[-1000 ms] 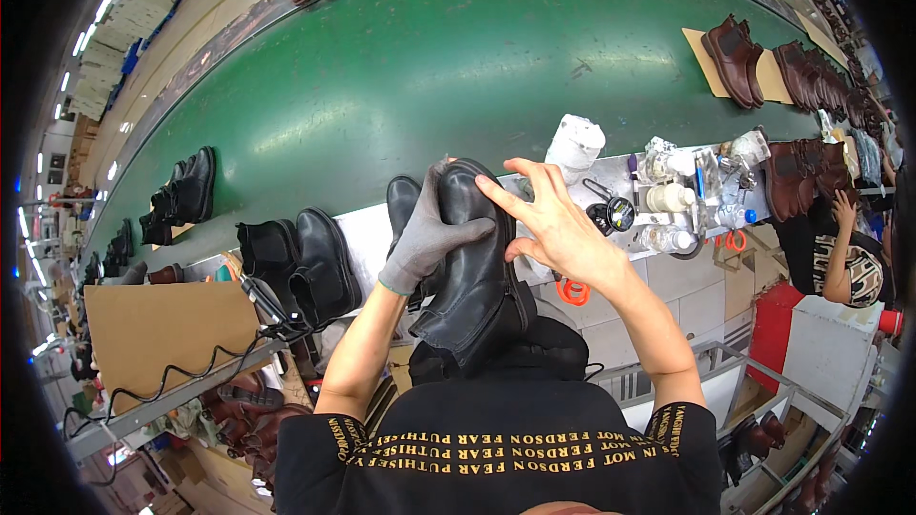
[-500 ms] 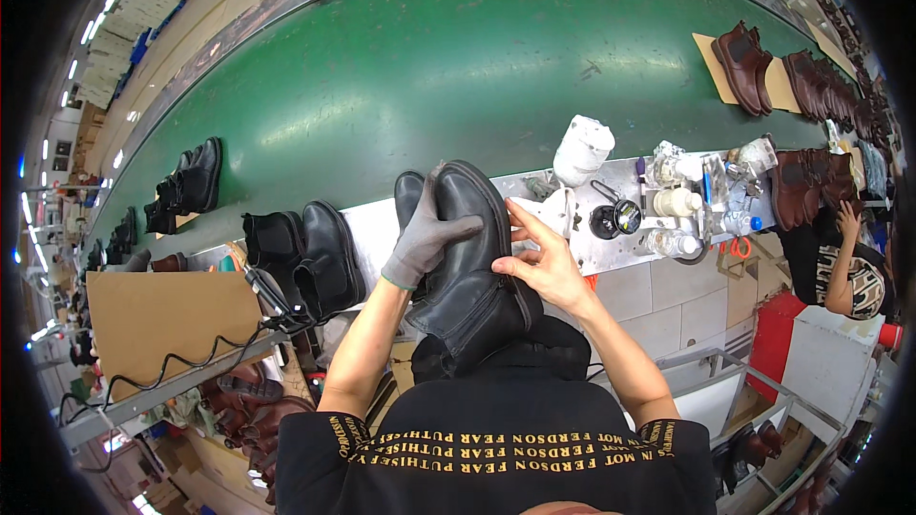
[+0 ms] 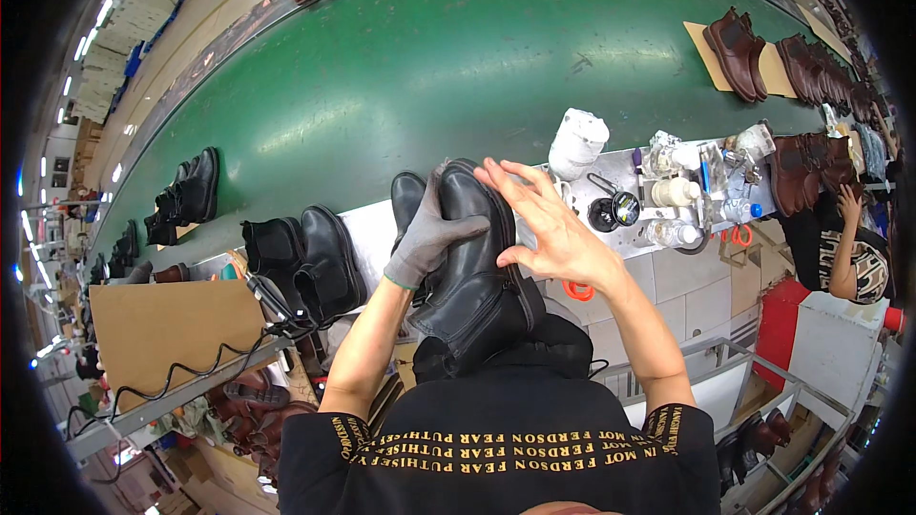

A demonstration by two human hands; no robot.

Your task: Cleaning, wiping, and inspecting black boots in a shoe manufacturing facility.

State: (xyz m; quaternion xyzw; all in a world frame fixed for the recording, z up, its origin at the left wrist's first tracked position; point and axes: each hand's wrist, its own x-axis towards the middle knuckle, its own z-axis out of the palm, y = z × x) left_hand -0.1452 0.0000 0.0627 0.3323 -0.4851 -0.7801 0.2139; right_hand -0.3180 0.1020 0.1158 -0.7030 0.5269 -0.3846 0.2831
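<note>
My left hand [image 3: 425,246], in a grey glove, is closed round the forefoot of a black leather boot [image 3: 468,272]. The boot rests over my lap with its toe pointing away and its shaft toward me. Beside its toe, on the right, my bare right hand [image 3: 558,229] is raised with fingers spread and nothing in it; whether a fingertip touches the boot I cannot tell. Partly hidden behind the glove stands another black boot [image 3: 407,193]. A pair of black boots [image 3: 327,262] stands farther left at the bench edge.
A green conveyor belt [image 3: 401,57] runs across the far side. Right of me, a metal shelf holds a white roll [image 3: 579,145], a round black tin [image 3: 614,212] and several bottles [image 3: 674,193]. Brown cardboard [image 3: 176,334] lies left. A co-worker's hand [image 3: 847,205] is near brown boots at far right.
My right hand has moved up and away from the boot's side toward its toe, and its fingers have spread. My left hand keeps its hold; the boot has hardly moved.
</note>
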